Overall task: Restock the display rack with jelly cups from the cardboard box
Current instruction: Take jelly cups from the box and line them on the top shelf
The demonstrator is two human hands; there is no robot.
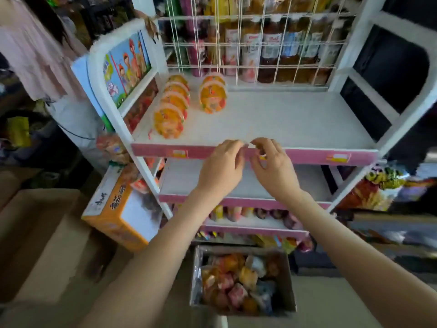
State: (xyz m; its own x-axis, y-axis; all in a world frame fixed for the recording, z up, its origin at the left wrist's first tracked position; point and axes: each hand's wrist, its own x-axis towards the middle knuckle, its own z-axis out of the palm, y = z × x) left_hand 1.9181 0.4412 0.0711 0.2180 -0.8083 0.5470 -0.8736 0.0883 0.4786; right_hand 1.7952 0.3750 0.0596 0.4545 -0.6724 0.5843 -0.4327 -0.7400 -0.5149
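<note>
1. Head view, the hands: the left hand [221,166] and right hand [272,166] meet at mid-frame, right at the pink front lip [319,157] of the rack [151,183]. The fingers of both curl inward with the tips almost touching. A small pale scrap seems to sit between them, but motion blur means it cannot be told whether either hand pinches anything or is empty.
2. The cups: a row of orange cups [171,110] lies on edge at the left of the top shelf [295,119]. A shorter stack [212,95] starts a second row just right of it. The stock [236,280] fills the box [290,280] at bottom centre, directly under the forearms.
3. Doing the step well (a judgement): neither hand visibly carries a cup, so the next reach is likely down to the box. Cups should go behind or in front of the short stack, lids facing forward like the first row, and pressed together so they do not roll. The right two-thirds of the shelf is bare, so new rows can run rightward.
4. Around and in the way:
   - A wire grid [272,48] backed by bottles closes the shelf's rear, so loading must come over the front lip.
   - An orange carton [113,216] leans at the rack's lower left.
   - Brown cartons [42,233] fill the bottom left, and snack bags [378,185] hang at right.
   - A person in pink [30,48] stands at upper left, clear of the reach.
</note>
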